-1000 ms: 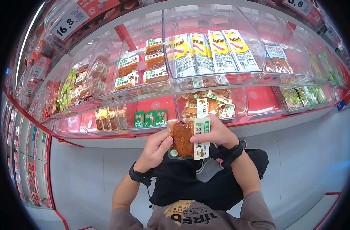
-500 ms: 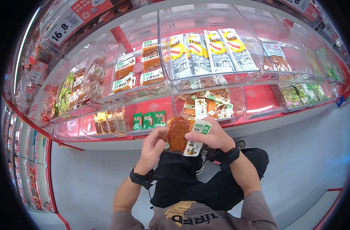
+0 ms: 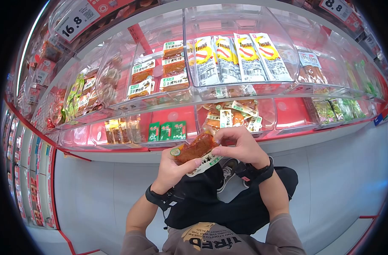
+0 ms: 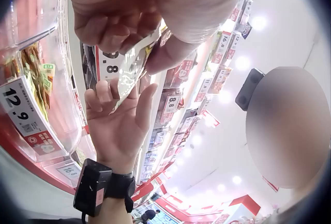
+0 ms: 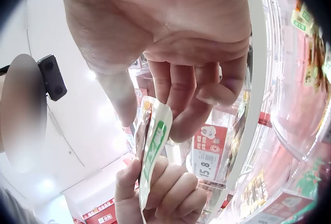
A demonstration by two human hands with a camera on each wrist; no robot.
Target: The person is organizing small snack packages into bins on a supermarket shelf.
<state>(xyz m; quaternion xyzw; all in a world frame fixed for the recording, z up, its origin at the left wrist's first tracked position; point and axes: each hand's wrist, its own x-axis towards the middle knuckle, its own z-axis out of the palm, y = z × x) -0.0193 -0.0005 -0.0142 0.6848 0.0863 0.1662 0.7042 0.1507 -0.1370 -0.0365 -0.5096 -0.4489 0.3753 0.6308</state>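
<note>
In the head view a sealed packet of brown food [image 3: 197, 148] with a white label strip is tilted between both hands. My left hand [image 3: 170, 172] grips its lower left end, thumb on the front. At its other end my right hand [image 3: 243, 148] has thumb and bent fingers around the edge. The left wrist view shows the packet [image 4: 132, 69] nearly edge-on, with the left hand [image 4: 170, 6] above it. In the right wrist view the packet's green and white label [image 5: 154, 149] stands below the right hand [image 5: 165, 43].
Clear bins hold yellow and white packets [image 3: 240, 57], brown packets [image 3: 173, 66] and green packs [image 3: 167, 131]. Similar brown packets [image 3: 232, 117] lie in the bin just beyond the hands. Crossed legs in black trousers [image 3: 211, 204] are below, on a grey floor [image 3: 96, 191].
The packet has turned from roughly upright to slanting, its label strip now along the lower edge. The left hand has moved its grip onto the packet's lower left end.
</note>
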